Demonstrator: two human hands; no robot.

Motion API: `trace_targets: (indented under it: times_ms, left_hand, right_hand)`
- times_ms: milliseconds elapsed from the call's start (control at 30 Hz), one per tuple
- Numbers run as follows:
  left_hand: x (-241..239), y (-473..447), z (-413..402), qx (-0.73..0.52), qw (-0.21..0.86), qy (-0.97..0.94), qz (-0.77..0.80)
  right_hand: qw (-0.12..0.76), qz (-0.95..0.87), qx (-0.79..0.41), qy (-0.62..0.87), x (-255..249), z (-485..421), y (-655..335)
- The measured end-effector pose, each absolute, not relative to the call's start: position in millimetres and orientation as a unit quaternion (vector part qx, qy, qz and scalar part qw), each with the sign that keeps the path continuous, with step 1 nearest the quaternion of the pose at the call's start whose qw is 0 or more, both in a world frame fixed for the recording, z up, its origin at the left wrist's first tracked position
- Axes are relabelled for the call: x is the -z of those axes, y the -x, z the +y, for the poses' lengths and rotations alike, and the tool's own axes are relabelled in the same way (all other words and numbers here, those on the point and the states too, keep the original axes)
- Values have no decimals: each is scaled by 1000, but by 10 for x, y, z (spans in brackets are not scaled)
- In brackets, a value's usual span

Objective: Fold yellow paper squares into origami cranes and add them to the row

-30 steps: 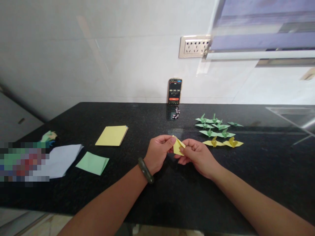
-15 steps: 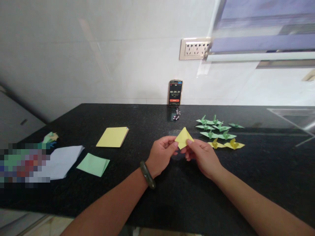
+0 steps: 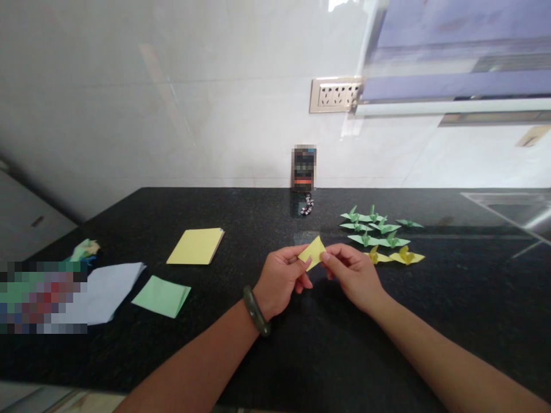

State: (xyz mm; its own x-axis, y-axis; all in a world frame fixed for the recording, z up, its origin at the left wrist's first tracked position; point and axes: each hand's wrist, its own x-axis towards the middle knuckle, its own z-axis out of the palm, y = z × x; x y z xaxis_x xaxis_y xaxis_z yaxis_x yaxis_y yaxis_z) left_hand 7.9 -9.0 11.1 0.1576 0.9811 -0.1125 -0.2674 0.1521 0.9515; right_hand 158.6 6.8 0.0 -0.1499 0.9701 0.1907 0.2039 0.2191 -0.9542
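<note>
A small folded yellow paper (image 3: pixel 312 252) is held up between both hands above the black countertop. My left hand (image 3: pixel 282 276) pinches its left side, thumb on top; a dark green bangle circles that wrist. With thumb and fingers, my right hand (image 3: pixel 353 274) grips the paper's right edge. Just beyond the right hand sit yellow paper cranes (image 3: pixel 407 256), partly hidden at the left one. Behind them stand several green paper cranes (image 3: pixel 365 239) in rows.
To the left lie a yellow paper stack (image 3: pixel 196 246), folded green paper (image 3: pixel 161 296) and white sheets (image 3: pixel 114 291). A blurred phone (image 3: pixel 303 168) with a beaded strap (image 3: pixel 307 205) leans on the wall below a socket panel (image 3: pixel 334 95). A crumpled colourful item (image 3: pixel 85 250) rests far left.
The yellow paper has been turned and shifted slightly left in my hands. My right hand has moved its grip to the paper's right edge. The whole view has tilted slightly upward.
</note>
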Motion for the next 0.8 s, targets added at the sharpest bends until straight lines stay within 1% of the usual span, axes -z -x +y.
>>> trace_targets:
  times_ms: [200, 400, 800]
  left_hand:
    - [-103, -65, -86, -505, 710, -339, 354]
    - [-118, -57, -94, -497, 718, -341, 348]
    - [-111, -50, -63, -483, 719, -348, 359]
  right_hand:
    - [471, -640, -424, 435, -9, 62, -1619]
    - [478, -615, -489, 392, -61, 59, -1617]
    - [457, -624, -505, 382, -19, 102, -1660]
